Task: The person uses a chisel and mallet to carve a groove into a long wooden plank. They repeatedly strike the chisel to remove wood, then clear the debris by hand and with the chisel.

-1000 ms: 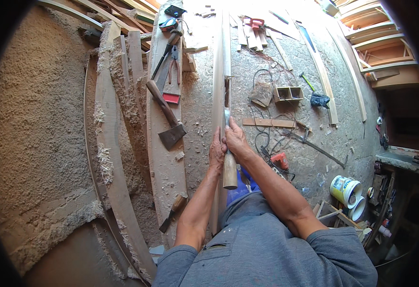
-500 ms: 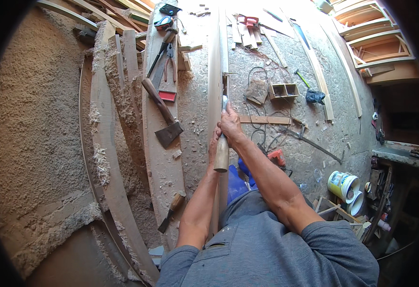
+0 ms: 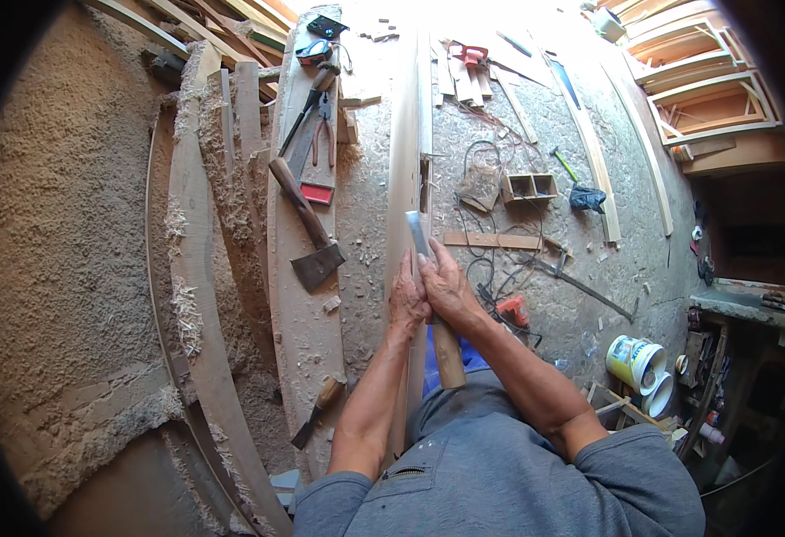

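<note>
One chisel (image 3: 449,356) slanting in my right hand (image 3: 449,291), frame centre

My right hand is clamping the chisel where blade and handle are meeting; fingers are closing round it. Steel blade is pointing toward upper left, wooden handle is sticking out below my palm toward lower right. Blade tip is overlapping the long wooden beam (image 3: 402,161); can't tell if it's touching. My left hand (image 3: 408,302) is pressing close beside the right one, lying over the beam; can't tell whether its fingers are gripping the chisel too. The beam is running from top centre down to lower centre, a dark slot (image 3: 426,183) showing on its right side, just above the blade tip in the frame.

Left of centre, a plank (image 3: 307,331) is carrying an axe (image 3: 310,219), pliers (image 3: 324,115) above it and a second wooden-handled tool (image 3: 329,394) at lower left. Right of centre, a two-holed block (image 3: 529,186) is sitting on the floor (image 3: 625,268), a metal bar clamp (image 3: 589,294) is lying below it, and an orange power tool (image 3: 512,311) is resting near my right forearm. White buckets (image 3: 630,360) are leaning at lower right.
</note>
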A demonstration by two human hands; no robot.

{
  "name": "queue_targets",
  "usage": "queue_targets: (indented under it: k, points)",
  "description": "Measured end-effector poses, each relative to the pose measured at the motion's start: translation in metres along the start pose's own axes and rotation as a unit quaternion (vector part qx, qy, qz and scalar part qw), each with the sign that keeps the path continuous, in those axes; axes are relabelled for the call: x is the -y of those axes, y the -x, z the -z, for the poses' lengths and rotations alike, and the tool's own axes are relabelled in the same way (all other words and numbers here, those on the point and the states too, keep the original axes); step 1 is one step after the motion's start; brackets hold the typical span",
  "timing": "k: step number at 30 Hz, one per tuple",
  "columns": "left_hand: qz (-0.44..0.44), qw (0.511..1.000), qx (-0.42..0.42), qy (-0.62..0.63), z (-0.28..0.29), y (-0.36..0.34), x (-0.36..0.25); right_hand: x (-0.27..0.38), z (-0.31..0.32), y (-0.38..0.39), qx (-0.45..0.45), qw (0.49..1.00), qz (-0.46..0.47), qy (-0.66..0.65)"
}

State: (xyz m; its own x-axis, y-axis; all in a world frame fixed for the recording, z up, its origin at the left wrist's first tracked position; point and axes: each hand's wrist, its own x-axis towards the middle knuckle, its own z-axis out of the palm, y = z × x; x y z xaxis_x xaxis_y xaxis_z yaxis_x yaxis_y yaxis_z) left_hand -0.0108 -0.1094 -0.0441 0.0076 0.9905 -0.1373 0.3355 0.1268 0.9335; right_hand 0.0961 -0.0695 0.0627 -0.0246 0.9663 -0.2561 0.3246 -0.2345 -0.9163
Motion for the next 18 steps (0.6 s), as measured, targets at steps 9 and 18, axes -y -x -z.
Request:
queue_targets:
  k: [9, 18]
  points:
    - [-0.063, 0.982, -0.073, -0.165, 0.029, -0.121, -0.070, 0.020, 0.099, -0.006, 0.033, 0.952, -0.213, -0.216]
    - [-0.156, 0.959, -0.050, -0.232, 0.017, -0.182, -0.058, 0.000, 0.075, -0.020, 0.008, 0.899, -0.277, -0.339]
